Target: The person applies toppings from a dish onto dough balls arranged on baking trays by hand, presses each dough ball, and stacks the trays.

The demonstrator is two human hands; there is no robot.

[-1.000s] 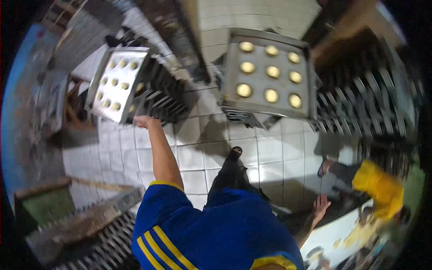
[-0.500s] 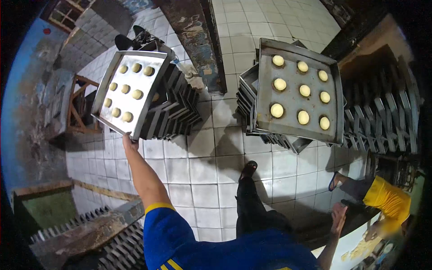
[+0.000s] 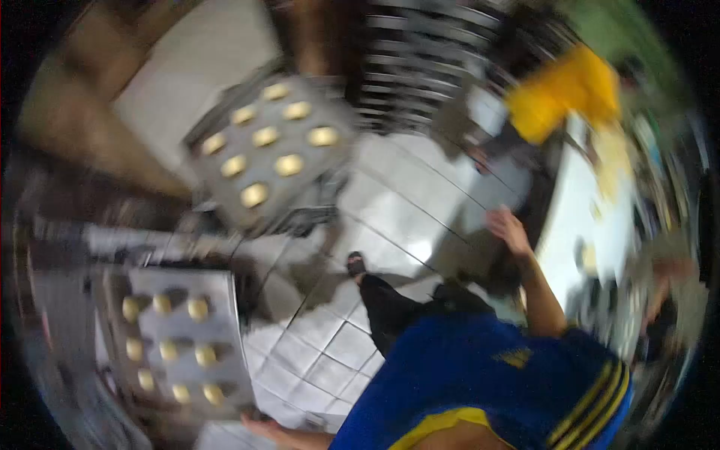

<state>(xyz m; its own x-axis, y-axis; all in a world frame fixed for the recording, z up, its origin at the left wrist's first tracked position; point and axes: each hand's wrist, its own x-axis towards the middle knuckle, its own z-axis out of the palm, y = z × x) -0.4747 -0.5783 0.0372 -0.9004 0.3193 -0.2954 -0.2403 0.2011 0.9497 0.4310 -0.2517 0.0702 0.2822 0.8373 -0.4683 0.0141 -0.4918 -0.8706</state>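
Low at the left, my left hand [image 3: 262,426] is at the near corner of a metal baking tray [image 3: 234,311] holding several round dough balls [image 3: 168,349]. Motion blur smears its fingers, so whether it grips or only touches the rim is unclear. My right hand [image 3: 508,229] is raised beside a pale worktable [image 3: 559,217], fingers stretched out and nothing in them. Farther ahead, a second baking tray [image 3: 259,214] with rows of dough balls [image 3: 264,136] sits on top of a stack of trays.
Stacked dark trays [image 3: 427,60] stand at the back. A person in a yellow shirt [image 3: 562,97] is by the worktable, which carries yellowish dough [image 3: 613,169]. White floor tiles [image 3: 394,195] lie between the tray stacks and the table. My sandalled foot [image 3: 356,264] is on them.
My view has swung to the right and blurred, so both trays now appear farther left. My left hand stays by the same tray's corner. My right hand is out beside the worktable.
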